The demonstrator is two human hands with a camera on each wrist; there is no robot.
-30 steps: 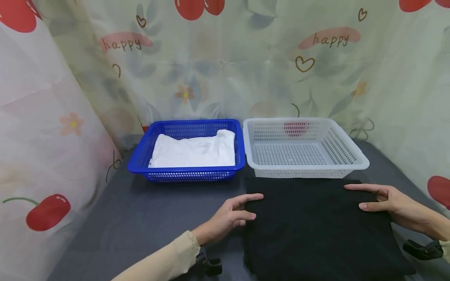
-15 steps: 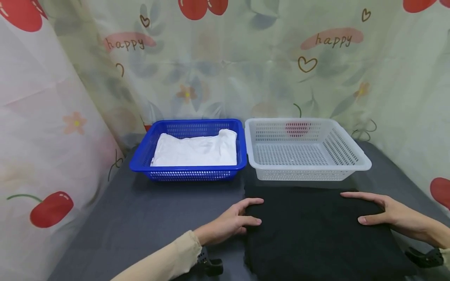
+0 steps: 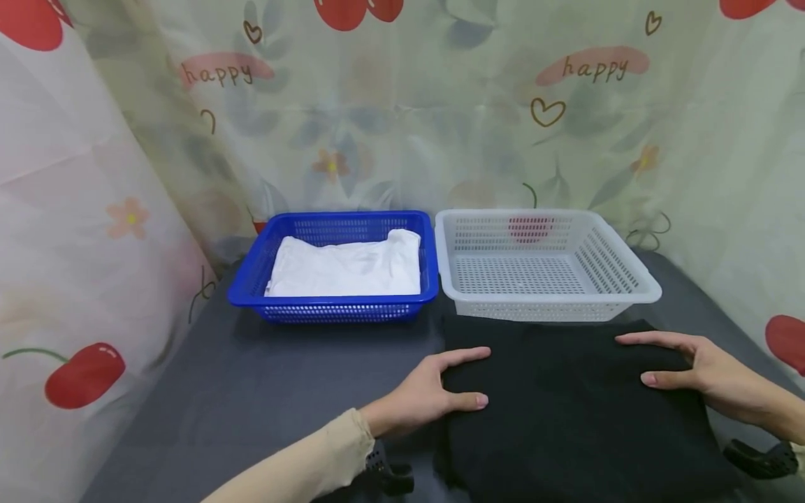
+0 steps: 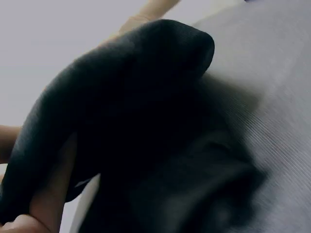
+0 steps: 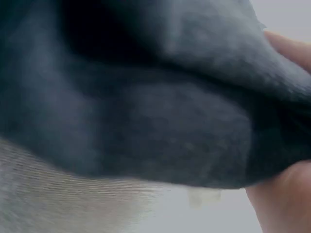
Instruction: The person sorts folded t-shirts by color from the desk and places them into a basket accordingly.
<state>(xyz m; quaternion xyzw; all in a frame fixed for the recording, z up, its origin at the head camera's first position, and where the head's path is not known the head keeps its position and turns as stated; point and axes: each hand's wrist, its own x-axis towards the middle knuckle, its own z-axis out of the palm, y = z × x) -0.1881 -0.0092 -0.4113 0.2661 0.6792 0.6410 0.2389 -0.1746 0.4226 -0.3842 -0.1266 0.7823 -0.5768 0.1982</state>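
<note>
A folded black cloth [image 3: 572, 419] spreads across the front right in the head view, its far edge close by the white basket. My left hand [image 3: 418, 398] grips its left side, thumb and index finger on top, the other fingers hidden by the cloth. At the right side my right hand [image 3: 711, 370] holds it likewise, with thumb and index finger lying over the top. From the left wrist, the black cloth [image 4: 131, 92] shows its thick rounded edge with a finger [image 4: 58, 184] under it. Loose layers of the cloth [image 5: 170, 131] fill the right wrist view.
A blue basket [image 3: 333, 302] stands at the back left with a folded white cloth [image 3: 346, 269] in it. Beside it is a white basket [image 3: 553, 299] with nothing in it. Both stand on a dark grey table [image 3: 264, 391], before a patterned curtain [image 3: 402, 140].
The cloth's far edge moved toward me, then back toward the white basket. My left hand has shifted a little to the right over the cloth, its thumb and index finger spread wider.
</note>
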